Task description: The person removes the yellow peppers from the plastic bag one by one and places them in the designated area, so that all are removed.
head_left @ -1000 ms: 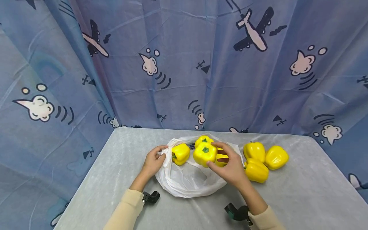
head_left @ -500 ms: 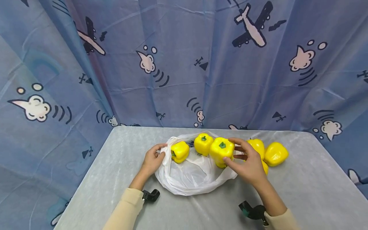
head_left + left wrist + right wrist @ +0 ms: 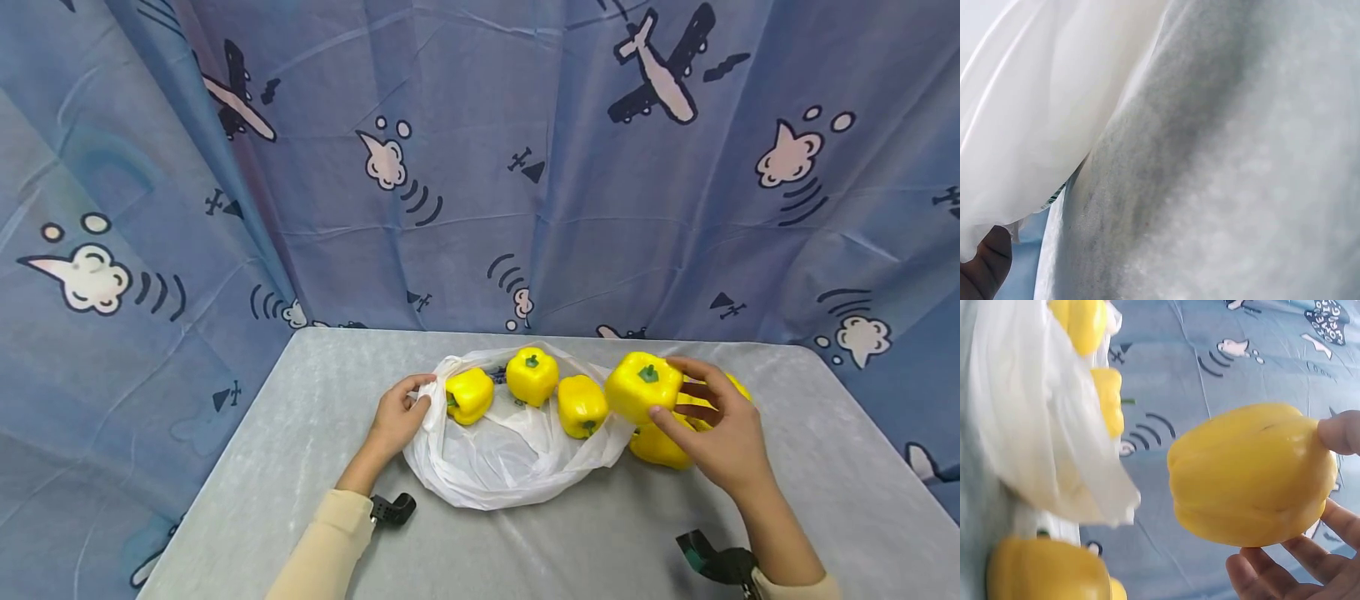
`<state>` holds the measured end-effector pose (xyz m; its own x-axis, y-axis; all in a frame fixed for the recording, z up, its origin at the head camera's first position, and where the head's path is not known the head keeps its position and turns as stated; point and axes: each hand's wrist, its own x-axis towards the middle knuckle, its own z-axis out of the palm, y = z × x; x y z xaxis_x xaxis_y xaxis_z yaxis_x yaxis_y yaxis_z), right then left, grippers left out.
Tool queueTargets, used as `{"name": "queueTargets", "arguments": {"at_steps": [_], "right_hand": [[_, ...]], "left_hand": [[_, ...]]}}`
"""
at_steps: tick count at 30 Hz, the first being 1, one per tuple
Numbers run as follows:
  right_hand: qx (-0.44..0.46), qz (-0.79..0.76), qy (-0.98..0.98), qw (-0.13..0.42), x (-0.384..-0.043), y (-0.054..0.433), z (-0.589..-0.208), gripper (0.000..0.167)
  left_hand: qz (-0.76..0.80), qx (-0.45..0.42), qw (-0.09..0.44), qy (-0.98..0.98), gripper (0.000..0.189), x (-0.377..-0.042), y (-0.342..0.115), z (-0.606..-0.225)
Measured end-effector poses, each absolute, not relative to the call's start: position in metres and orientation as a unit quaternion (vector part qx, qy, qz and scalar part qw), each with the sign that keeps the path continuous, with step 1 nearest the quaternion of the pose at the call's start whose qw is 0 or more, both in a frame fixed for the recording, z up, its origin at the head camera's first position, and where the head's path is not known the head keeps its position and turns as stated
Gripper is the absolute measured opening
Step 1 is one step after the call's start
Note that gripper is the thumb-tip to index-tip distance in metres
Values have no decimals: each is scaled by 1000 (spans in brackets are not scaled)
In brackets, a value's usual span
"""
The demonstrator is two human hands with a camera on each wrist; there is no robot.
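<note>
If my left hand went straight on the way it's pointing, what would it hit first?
Your left hand pinches the bag; past its edge, the leftmost pepper looks first in line, though depth is unclear.

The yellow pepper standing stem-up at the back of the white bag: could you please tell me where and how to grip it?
I'd grip the pepper by its broad sides, below the green stem, coming down from above: it stands upright with that stem on top, and the white bag is open above it.
</note>
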<state>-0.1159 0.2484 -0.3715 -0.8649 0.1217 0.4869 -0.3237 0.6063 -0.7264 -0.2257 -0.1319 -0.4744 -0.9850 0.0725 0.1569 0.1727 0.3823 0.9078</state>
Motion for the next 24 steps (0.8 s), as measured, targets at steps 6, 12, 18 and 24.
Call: {"name": "queueTargets", "arguments": {"at_steps": [6, 12, 18, 24], "right_hand": [[21, 413, -872, 263, -108, 268, -374, 62], [-19, 404, -873, 273, -100, 286, -380, 62], [-65, 395, -873, 278, -96, 300, -387, 62], [-111, 378, -880, 264, -93, 312, -394, 63]], "left_hand": [[-551, -74, 42, -830, 33, -225, -132, -472], [-549, -78, 44, -831, 33, -226, -133, -473], [-552, -83, 50, -828, 33, -227, -133, -475], [-553, -81, 49, -827, 32, -226, -133, -475]]}}
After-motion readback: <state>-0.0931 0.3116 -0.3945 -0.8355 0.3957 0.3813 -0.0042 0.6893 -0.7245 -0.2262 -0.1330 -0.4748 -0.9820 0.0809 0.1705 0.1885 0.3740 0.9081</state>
